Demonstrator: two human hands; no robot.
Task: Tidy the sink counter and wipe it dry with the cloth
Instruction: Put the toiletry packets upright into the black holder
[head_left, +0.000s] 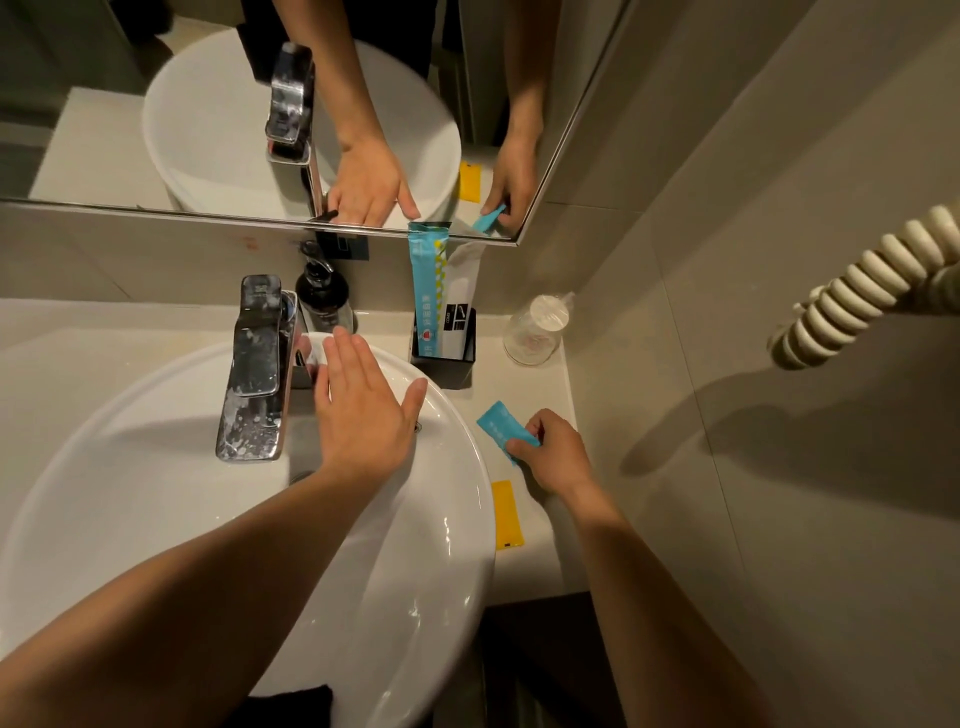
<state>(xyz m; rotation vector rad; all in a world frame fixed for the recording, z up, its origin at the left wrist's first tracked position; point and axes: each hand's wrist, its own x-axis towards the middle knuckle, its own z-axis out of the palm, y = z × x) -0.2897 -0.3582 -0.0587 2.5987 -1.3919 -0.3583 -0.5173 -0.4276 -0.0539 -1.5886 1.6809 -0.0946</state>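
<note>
A person stood over a white basin (156, 467) set on a pale desk (524, 566), sorting loose toiletries at the right of the frame. The right hand (558, 454) pinched a small blue sachet (501, 428) between thumb and fingertips, its far end tipped toward a black holder (444, 364) near the frame's centre, where a tall blue-and-white packet (428, 286) already stood upright against the mirror (78, 104); the grip looked suited to slotting the sachet in beside it. The left hand (363, 410) was open, fingers spread and flat, hovering over the basin's far rim beside the water-spotted chrome tap (254, 374), holding nothing and seemingly kept clear of the work. A yellow sachet (506, 514) lay flat on the desk just right of the basin, apparently awaiting collection. A dark pump bottle (322, 296) stood behind the tap, and an upturned glass (537, 327) rested near the wall at right. The cloth could not be identified with certainty; a dark shape (291, 706) at the bottom edge might have been it. Wiping appeared not yet begun.
</note>
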